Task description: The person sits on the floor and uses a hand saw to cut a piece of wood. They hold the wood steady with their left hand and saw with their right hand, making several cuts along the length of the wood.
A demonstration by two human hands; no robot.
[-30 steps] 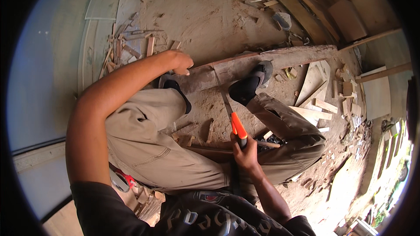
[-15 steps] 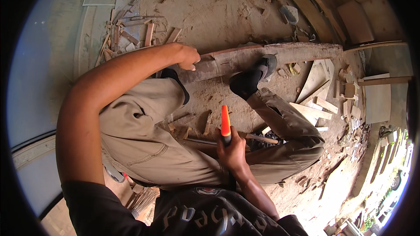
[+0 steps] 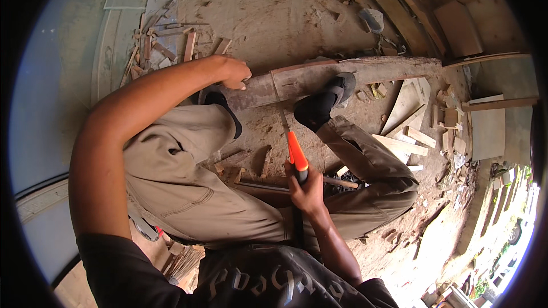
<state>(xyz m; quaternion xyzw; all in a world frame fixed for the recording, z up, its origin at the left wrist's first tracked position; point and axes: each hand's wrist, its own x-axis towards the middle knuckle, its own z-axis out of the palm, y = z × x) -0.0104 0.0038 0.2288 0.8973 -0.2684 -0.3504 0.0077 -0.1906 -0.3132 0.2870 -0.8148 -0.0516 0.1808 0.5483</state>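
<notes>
My right hand (image 3: 307, 191) is wrapped round the orange-and-black handle of a handsaw (image 3: 298, 153). Its thin blade points away from me and meets a long, rough wooden plank (image 3: 394, 68), where a narrow line runs across the wood. Toward the plank's left end, my left hand (image 3: 234, 73) grips the board, its fingers curled and partly hidden. My right foot in a dark shoe (image 3: 342, 88) rests against the plank, and the other dark shoe (image 3: 224, 105) is by its left end, below my left hand.
Several wood offcuts (image 3: 190, 45) lie on the dusty floor at the far left. More light scraps (image 3: 420, 137) and a thin board (image 3: 408, 102) lie to the right. Long boards (image 3: 399, 8) lean at the back right. A wooden-handled tool (image 3: 341, 182) lies beneath my legs.
The orange handle has tilted and turned, so more of the blade shows. The view has shifted slightly; my left hand stays at the plank.
</notes>
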